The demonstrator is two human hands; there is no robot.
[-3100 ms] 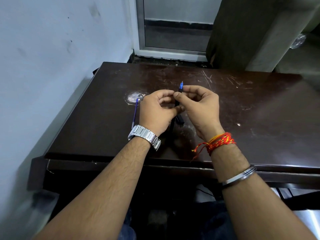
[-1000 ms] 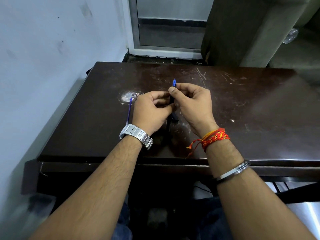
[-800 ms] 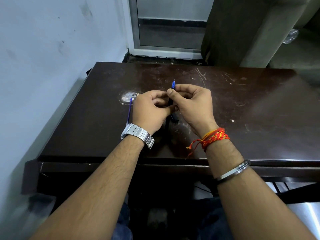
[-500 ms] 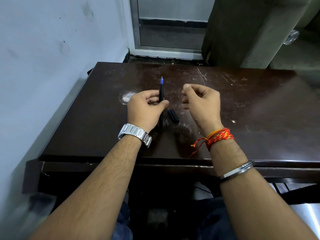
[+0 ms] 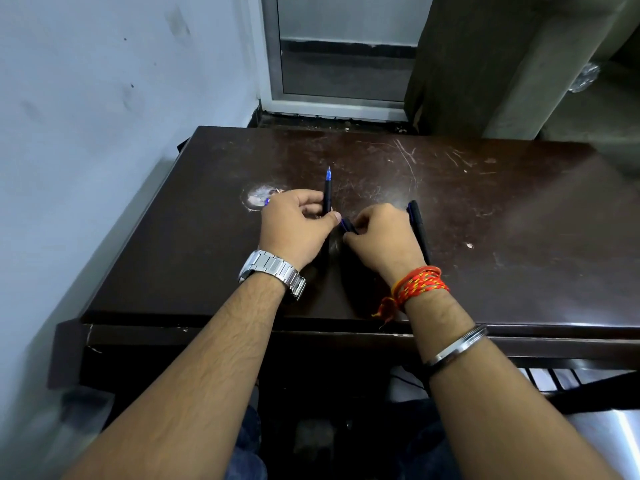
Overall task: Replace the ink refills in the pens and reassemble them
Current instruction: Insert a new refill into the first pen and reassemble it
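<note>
My left hand [image 5: 298, 225] grips a black pen [image 5: 327, 195] with a blue tip that points away from me. My right hand [image 5: 384, 235] rests low on the dark table [image 5: 502, 237], its fingertips pinched on a small black pen cap [image 5: 348, 226] lying just right of the pen. A second black pen [image 5: 419, 226] lies on the table beside my right hand, partly hidden by it. A blue refill end [image 5: 266, 201] peeks out behind my left hand; the rest of it is hidden.
A pale worn patch [image 5: 258, 196] marks the tabletop left of my left hand. A white wall [image 5: 86, 133] runs close along the table's left side. A glass door [image 5: 339, 53] and a dark pillar [image 5: 467, 64] stand behind the table.
My hands came apart. The left hand kept the pen and moved it left; the right hand dropped to the table and pinched the cap. The second pen came into view.
</note>
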